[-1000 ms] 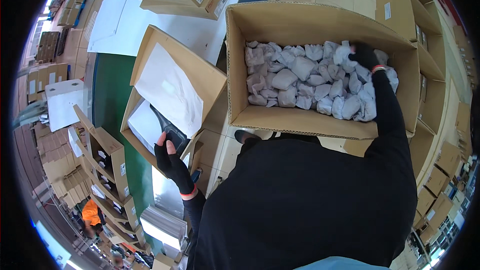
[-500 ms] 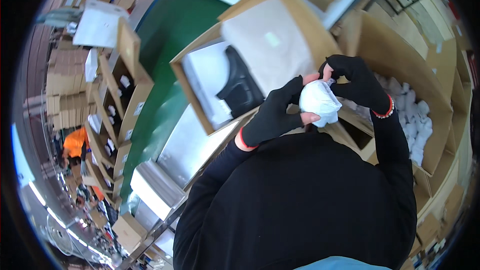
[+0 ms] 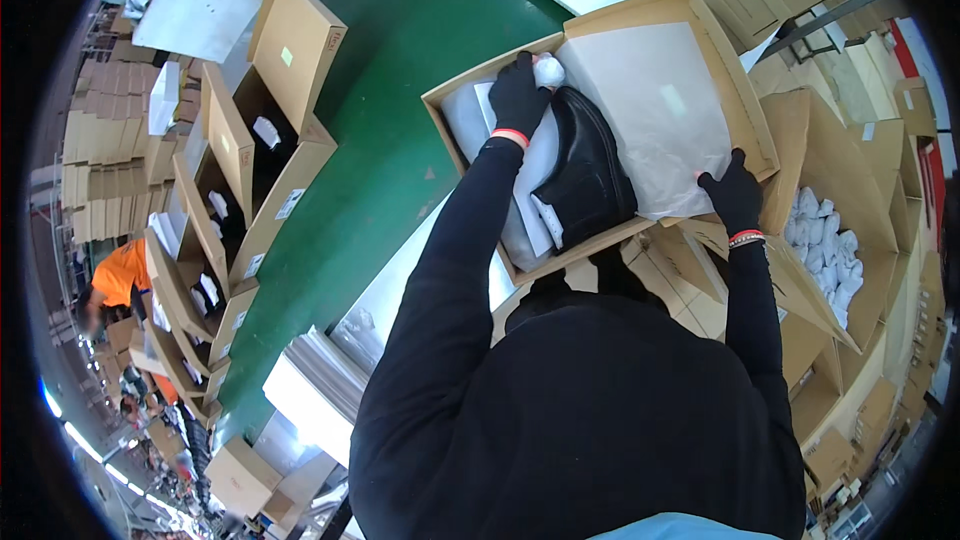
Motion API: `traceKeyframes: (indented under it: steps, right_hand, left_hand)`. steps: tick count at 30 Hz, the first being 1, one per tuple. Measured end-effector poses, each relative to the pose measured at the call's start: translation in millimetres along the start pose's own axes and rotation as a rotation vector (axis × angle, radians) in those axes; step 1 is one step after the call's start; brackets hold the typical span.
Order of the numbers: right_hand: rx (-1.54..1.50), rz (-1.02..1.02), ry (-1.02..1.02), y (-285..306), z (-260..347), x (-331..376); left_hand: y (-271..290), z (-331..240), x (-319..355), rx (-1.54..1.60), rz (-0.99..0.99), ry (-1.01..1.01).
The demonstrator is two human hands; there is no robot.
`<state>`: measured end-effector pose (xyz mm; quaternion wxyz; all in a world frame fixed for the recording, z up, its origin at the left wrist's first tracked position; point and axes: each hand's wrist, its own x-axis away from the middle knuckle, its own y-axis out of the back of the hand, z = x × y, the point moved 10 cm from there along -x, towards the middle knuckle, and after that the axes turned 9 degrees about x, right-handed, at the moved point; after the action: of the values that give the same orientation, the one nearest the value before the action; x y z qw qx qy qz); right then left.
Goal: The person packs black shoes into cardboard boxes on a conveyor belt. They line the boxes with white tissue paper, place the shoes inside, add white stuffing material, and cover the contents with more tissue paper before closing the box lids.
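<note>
An open cardboard shoebox stands in front of me, holding a black leather boot and white paper. My left hand, in a black fingerless glove, reaches into the far part of the box. Its fingers and thumb close around a white paper wad at the boot's far end. At the lower right corner of the raised box lid, my gloved right hand grips the edge, its thumb on the white tissue paper lining the lid.
A large carton at right holds several white paper wads. Left of the green conveyor belt stands a row of open shoeboxes. A white paper stack lies near my left arm. A person in orange bends at far left.
Both hands have moved apart. The left carried the white wad into the box beside the boot; the right went down to the lid's corner. The box appears further right in view.
</note>
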<state>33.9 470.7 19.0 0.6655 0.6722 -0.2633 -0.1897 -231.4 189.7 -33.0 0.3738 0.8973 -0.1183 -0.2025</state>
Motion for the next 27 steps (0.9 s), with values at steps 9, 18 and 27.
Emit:
traceKeyframes:
  steps: [9, 18, 27]
  right_hand:
    - [-0.306, -0.315, 0.220, 11, 34, 18]
    - [-0.647, 0.162, 0.143, -29, 43, -15]
    - [-0.770, 0.628, 1.134, 26, 312, 191]
  left_hand:
    - [-79, 39, -14, -0.002, 0.400, -0.046]
    - [98, -1, 40, 0.503, 0.125, -0.067]
    - [99, -97, 119, 0.261, 0.606, -0.583]
